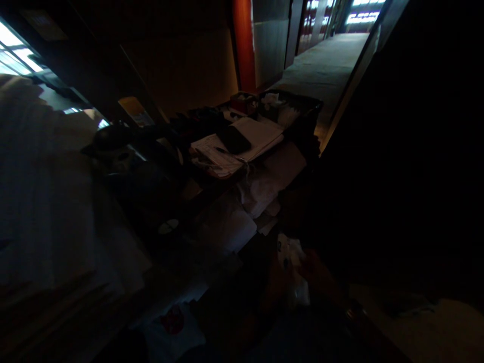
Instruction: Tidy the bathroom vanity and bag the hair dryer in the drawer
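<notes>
In the dim lower middle of the head view, both my hands are closed on a small whitish packet (290, 248) with dark marks on its upper part. My left hand (279, 280) is at its left side, barely lit. On the other side, my right hand (319, 272) has its fingers against the packet, and something like a band or watch (353, 312) shows at that wrist. A pale lower end of the packet sticks out below the fingers. Deep shadow hides what kind of packet it is and most of the finger detail.
Beyond my hands, a dark phone (233, 139) lies on a stack of papers (264, 132). A small red box (244, 102) stands behind it. Tall paper piles (45, 191) fill the left. An orange-red post (245, 45) rises at the back, beside a lit corridor floor (325, 60).
</notes>
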A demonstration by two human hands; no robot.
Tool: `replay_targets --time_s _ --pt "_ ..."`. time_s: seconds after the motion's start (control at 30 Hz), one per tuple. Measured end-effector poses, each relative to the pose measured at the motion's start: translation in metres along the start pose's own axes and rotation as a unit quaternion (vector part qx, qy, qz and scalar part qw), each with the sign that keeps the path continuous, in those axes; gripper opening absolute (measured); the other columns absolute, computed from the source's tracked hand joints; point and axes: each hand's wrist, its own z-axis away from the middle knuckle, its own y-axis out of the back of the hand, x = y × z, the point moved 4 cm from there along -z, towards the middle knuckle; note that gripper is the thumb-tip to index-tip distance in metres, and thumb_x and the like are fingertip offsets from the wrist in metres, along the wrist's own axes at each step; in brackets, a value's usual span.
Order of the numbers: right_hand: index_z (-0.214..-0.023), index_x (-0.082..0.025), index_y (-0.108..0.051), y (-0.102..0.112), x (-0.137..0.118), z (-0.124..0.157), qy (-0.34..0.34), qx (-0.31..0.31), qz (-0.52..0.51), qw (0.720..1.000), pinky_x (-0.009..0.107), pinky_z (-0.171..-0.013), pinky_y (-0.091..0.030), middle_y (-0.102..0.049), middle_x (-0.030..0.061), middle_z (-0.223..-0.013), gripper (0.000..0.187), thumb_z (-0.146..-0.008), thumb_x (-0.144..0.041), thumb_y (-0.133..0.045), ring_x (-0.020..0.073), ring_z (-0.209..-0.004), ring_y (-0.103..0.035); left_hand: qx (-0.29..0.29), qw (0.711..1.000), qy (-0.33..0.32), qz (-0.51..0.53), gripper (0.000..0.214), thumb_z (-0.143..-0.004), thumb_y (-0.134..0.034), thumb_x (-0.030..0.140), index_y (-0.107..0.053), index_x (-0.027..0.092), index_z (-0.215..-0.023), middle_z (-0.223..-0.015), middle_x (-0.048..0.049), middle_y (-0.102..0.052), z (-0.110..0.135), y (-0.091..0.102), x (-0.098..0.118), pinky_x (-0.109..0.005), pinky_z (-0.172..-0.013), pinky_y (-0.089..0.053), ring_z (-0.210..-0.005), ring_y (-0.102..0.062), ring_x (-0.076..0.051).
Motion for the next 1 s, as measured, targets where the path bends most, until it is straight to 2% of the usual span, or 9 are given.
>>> replay_targets --time_s 0.13,0.23,0.37,0.47,0.57,0.67,0.77,0.87,1.0 --pt "-0.143 -0.015 -0.039 0.005 -0.005 -0.003 -0.007 -0.023 0.049 0.999 0.040 -0.086 -0.055 -0.070 0.0187 -0.122 0.061 -0.087 -0.038 -0.050 0.0288 -0.101 -0.073 -0.012 0.999 -0.040 0.022 0.070 -0.070 -0.075 0.034 -0.052 0.014 -0.132 -0.131 -0.0185 -0.068 0.005 -0.013 0.004 -0.037 -0.102 -0.051 -0.120 -0.065 -0.032" --pt "-0.141 -0.013 -0.038 0.020 -0.006 -0.007 -0.007 -0.058 0.013 0.998 0.040 -0.088 -0.056 -0.070 0.0197 -0.124 0.061 -0.084 -0.031 -0.050 0.0279 -0.104 -0.072 0.006 0.999 -0.037 0.034 0.066 -0.070 -0.077 0.045 -0.055 0.017 -0.125 -0.124 -0.0175 -0.070 0.008 -0.018 0.009 -0.040 -0.098 -0.053 -0.114 -0.066 -0.032" --pt "-0.134 -0.016 -0.041 0.049 -0.004 -0.011 0.020 -0.021 -0.049 0.998 0.038 -0.095 -0.055 -0.066 0.0181 -0.131 0.057 -0.079 -0.027 -0.047 0.0252 -0.113 -0.068 -0.022 0.998 -0.025 0.054 0.061 -0.070 -0.074 0.052 -0.058 0.015 -0.115 -0.116 -0.0211 -0.072 0.009 -0.038 0.028 -0.044 -0.087 -0.057 -0.104 -0.070 -0.035" --pt "-0.137 -0.016 -0.043 0.062 -0.007 -0.013 0.016 -0.017 -0.014 1.000 0.040 -0.096 -0.054 -0.069 0.0174 -0.126 0.057 -0.081 -0.028 -0.049 0.0269 -0.108 -0.070 -0.016 0.997 -0.043 0.058 0.068 -0.068 -0.073 0.052 -0.053 0.014 -0.121 -0.126 -0.0235 -0.068 0.005 -0.055 0.041 -0.045 -0.098 -0.053 -0.115 -0.066 -0.036" --pt "-0.140 -0.018 -0.045 0.078 -0.011 -0.014 0.069 -0.051 -0.043 0.995 0.042 -0.100 -0.052 -0.068 0.0163 -0.129 0.060 -0.080 -0.026 -0.050 0.0268 -0.112 -0.069 -0.017 0.994 -0.070 0.086 0.077 -0.068 -0.073 0.055 -0.048 0.013 -0.128 -0.135 -0.0246 -0.064 0.004 -0.067 0.050 -0.045 -0.103 -0.051 -0.122 -0.063 -0.035" --pt "-0.139 -0.017 -0.047 0.110 0.000 -0.015 0.075 -0.052 -0.155 0.984 0.042 -0.099 -0.054 -0.065 0.0166 -0.136 0.059 -0.083 -0.036 -0.053 0.0277 -0.116 -0.067 -0.069 0.989 -0.059 0.114 0.078 -0.067 -0.079 0.054 -0.051 0.013 -0.128 -0.133 -0.0226 -0.066 0.014 -0.079 0.060 -0.043 -0.097 -0.055 -0.119 -0.066 -0.035" --pt "-0.142 -0.016 -0.046 0.141 0.013 -0.013 0.044 -0.032 -0.209 0.976 0.042 -0.092 -0.058 -0.064 0.0181 -0.137 0.065 -0.087 -0.050 -0.051 0.0287 -0.113 -0.068 -0.060 0.990 -0.048 0.118 0.081 -0.062 -0.083 0.054 -0.053 0.014 -0.126 -0.132 -0.0216 -0.067 0.024 -0.090 0.073 -0.042 -0.097 -0.055 -0.118 -0.066 -0.035" --pt "-0.145 -0.015 -0.047 0.152 0.006 -0.008 0.075 -0.063 -0.109 0.989 0.045 -0.099 -0.055 -0.063 0.0172 -0.139 0.068 -0.084 -0.044 -0.050 0.0297 -0.116 -0.067 -0.038 0.992 -0.052 0.112 0.085 -0.060 -0.083 0.055 -0.050 0.014 -0.128 -0.129 -0.0230 -0.068 0.026 -0.098 0.080 -0.044 -0.092 -0.057 -0.114 -0.067 -0.036" --pt "-0.148 -0.023 -0.051 0.145 -0.010 0.001 0.153 -0.121 0.038 0.980 0.050 -0.115 -0.043 -0.057 0.0114 -0.150 0.067 -0.082 -0.033 -0.050 0.0311 -0.132 -0.059 -0.025 0.978 -0.087 0.187 0.094 -0.049 -0.088 0.033 -0.050 0.018 -0.133 -0.130 -0.0190 -0.068 0.014 -0.095 0.079 -0.044 -0.100 -0.053 -0.119 -0.065 -0.036"
